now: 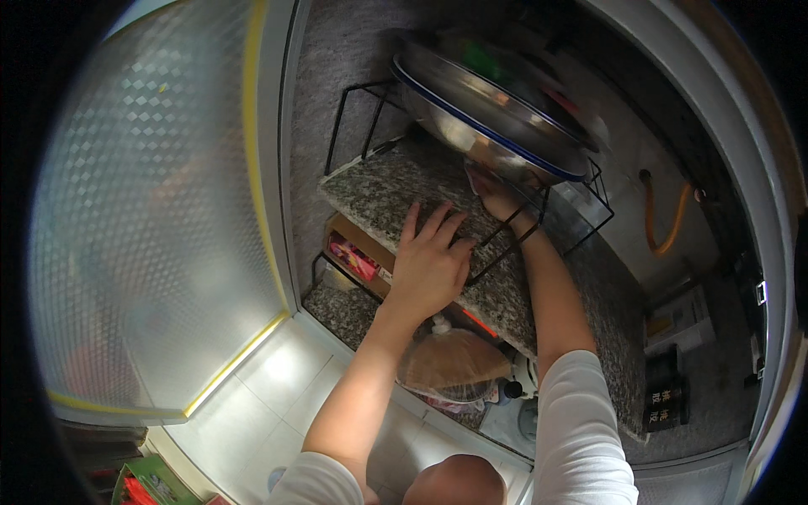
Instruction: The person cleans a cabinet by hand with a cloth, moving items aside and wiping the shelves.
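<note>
My left hand rests with fingers spread on the front part of a speckled granite shelf. My right hand reaches through a black wire rack that stands on the shelf. Above that hand, a metal basin with a blue rim sits tilted in view on the rack, with another metal bowl in it. The basin shades my right fingers. A clear edge shows beside them, but whether they grip it is unclear.
Below the shelf are a cardboard box with pink packets and a plastic-wrapped brown bundle. A textured glass door stands at left. An orange hose hangs at right, above black canisters. A green box lies lower left.
</note>
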The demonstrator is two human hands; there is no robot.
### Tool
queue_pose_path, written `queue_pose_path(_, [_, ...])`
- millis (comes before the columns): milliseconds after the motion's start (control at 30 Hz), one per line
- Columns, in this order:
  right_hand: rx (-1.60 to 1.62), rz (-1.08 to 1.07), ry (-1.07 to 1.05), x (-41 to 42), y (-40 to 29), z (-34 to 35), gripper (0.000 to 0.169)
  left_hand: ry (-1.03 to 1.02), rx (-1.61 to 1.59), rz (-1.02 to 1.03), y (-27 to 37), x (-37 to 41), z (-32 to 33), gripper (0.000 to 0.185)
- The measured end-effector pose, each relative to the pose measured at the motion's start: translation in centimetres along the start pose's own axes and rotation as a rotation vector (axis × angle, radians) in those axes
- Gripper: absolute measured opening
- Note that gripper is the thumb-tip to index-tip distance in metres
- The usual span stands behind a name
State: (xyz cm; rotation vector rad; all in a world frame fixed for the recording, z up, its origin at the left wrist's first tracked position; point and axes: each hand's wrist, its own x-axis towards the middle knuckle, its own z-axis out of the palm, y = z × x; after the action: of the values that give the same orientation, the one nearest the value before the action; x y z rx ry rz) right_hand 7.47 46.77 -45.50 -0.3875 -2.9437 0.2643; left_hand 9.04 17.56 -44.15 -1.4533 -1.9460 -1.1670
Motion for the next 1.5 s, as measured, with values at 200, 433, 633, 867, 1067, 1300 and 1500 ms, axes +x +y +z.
queue_pose_path(200, [0.4,0.023,0.099,-4.0,16.6,1.0,0.043,0.021,-0.063,0.064,1.2,1.4,1.0,0.016])
queue_pose_path(433, [0.061,0.521,-0.138,-10.8,-4.2,-8.0,0.048,0.026,-0.012,0.007,0.3,0.4,0.5,0.016])
queue_pose_path(633, [0.094,0.026,-0.057,-17.4,-5.7,-5.5,0.042,0.036,-0.028,0.014,0.4,0.5,0.9,0.016])
queue_pose_path(867, [0.084,-0.052,-0.113,-20.1,-9.6,-6.5,0.041,0.039,-0.021,0.009,0.4,0.4,0.7,0.017])
queue_pose_path(1067, [0.081,-0.12,-0.061,-13.1,-4.9,-4.7,0.041,0.056,-0.041,-0.008,0.6,0.6,0.8,0.017])
queue_pose_path(1300, [0.189,-0.393,0.032,-5.8,-5.2,-2.4,0.04,0.058,-0.025,0.002,0.7,0.6,0.8,0.017])
queue_pose_path(1500, [0.11,-0.358,-0.07,-10.6,-5.3,-4.1,0.039,0.047,-0.044,-0.007,0.4,0.4,0.7,0.016])
